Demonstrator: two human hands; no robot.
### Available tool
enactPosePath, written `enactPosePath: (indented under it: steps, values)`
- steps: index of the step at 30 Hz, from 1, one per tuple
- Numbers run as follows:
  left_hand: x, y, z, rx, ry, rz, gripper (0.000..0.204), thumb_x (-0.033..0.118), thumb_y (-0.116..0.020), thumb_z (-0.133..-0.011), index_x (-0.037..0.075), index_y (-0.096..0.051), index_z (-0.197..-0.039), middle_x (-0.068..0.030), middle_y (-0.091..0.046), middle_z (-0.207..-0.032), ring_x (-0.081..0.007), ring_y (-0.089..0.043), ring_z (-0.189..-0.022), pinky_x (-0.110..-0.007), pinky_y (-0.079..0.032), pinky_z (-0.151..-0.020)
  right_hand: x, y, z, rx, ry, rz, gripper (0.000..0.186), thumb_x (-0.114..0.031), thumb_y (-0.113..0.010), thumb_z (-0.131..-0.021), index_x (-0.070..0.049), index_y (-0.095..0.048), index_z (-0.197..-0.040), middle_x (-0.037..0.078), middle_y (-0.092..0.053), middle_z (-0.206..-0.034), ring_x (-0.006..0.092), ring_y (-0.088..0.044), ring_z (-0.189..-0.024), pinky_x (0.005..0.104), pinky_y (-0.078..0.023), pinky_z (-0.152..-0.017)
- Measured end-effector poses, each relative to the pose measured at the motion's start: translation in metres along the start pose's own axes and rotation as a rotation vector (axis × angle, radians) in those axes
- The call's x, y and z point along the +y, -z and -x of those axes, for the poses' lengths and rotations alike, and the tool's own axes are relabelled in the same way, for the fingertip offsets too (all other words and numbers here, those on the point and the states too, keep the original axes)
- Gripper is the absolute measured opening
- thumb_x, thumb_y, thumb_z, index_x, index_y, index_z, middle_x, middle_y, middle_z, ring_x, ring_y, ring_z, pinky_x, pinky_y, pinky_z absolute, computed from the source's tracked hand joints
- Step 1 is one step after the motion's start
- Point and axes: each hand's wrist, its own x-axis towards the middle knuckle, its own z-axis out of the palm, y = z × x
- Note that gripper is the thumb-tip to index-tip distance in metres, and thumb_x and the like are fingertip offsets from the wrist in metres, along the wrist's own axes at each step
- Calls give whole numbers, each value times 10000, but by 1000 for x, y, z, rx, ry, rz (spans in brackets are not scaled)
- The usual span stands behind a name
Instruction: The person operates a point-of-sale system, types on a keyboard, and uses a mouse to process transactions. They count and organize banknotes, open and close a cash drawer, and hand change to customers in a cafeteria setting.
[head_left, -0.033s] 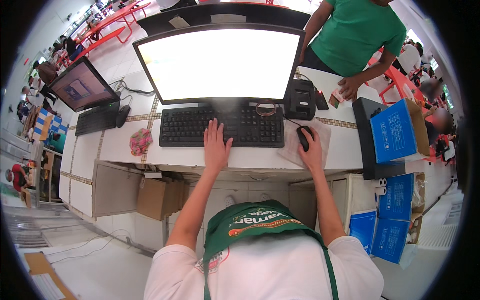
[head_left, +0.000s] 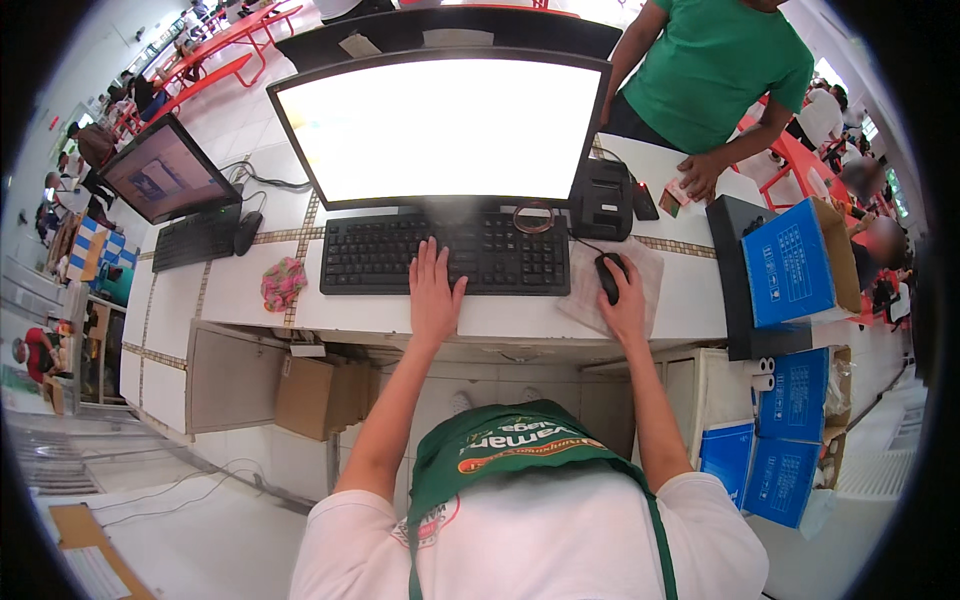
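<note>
My left hand [head_left: 434, 300] rests palm down with fingers stretched over the front left part of a black keyboard [head_left: 520, 265], holding nothing. My right hand [head_left: 627, 303] is wrapped over a black computer mouse [head_left: 605, 272], which lies on a pale, thin square mat [head_left: 580, 312] beside the keyboard. Behind the keyboard stands a large monitor [head_left: 440, 130] whose screen is washed out to white. A thin ring-shaped band [head_left: 533, 231] lies on the keyboard's upper right part.
A black printer-like device [head_left: 602, 198] stands right of the monitor. Across the counter, a person in green rests a hand [head_left: 702, 175] by some cards. Blue boxes [head_left: 790, 262] stand at the right. A crumpled pink cloth [head_left: 284, 284] and a second monitor [head_left: 170, 170] are on the left.
</note>
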Motion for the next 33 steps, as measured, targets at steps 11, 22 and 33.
enactPosePath:
  steps: [11,22,33]
  values:
    - [4,-3,-5,9,15,5,576,352,-509,-1044,-15,-404,-1476,-184,-266,-1638,-357,-201,-1540,-519,-195,-1238,1,-1,-6,-19,70,31,573,-94,-698,-780,-165,-625,-1344,169,-499,-1468,382,-494,-1310,452,-430,-1102]
    - [1,-2,-6,21,1,-2,578,357,-501,-1047,-20,-404,-1474,-189,-265,-1637,-360,-204,-1539,-514,-197,-1236,-2,-1,-5,9,89,13,596,-79,-694,-756,-168,-627,-1341,161,-498,-1469,385,-505,-1292,453,-444,-1087]
    - [-4,-4,-6,30,-13,21,568,342,-504,-1052,-3,-391,-1489,-183,-271,-1639,-362,-192,-1543,-523,-176,-1235,0,-2,-5,12,86,26,602,-71,-690,-759,-176,-623,-1348,172,-487,-1478,392,-494,-1308,454,-443,-1098]
